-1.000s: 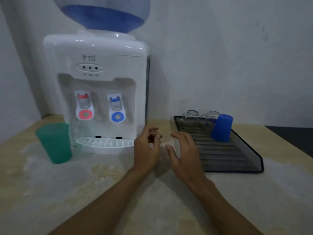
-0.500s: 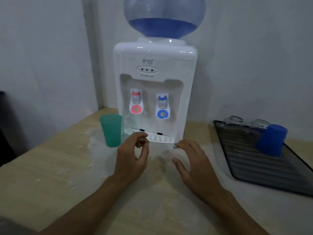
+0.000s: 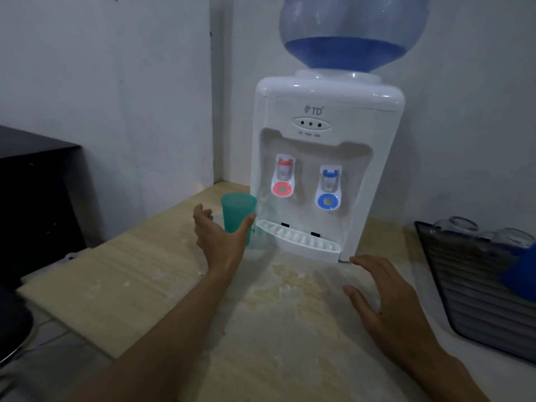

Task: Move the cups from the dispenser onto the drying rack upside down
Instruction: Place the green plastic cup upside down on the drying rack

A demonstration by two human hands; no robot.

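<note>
A green plastic cup (image 3: 236,211) stands upright on the counter just left of the white water dispenser (image 3: 327,158). My left hand (image 3: 220,236) is spread open right in front of the cup, thumb on its right side and fingers on its left, not closed on it. My right hand (image 3: 385,297) hovers open, palm down, over the counter in front of the dispenser's drip tray (image 3: 301,240). At the right edge lies the dark drying rack (image 3: 470,288), with a blue cup (image 3: 522,274) and two clear glasses (image 3: 487,233) upside down on it.
A blue water bottle (image 3: 352,33) sits on top of the dispenser. A black box (image 3: 34,192) stands at the left beyond the counter's edge. The wooden counter (image 3: 139,274) is stained and patchy in front of the dispenser. White walls close the corner behind.
My left hand has reached forward and left to the green cup and opened around it. The view has swung left, pushing the rack to the right edge. My right hand stays low and open.
</note>
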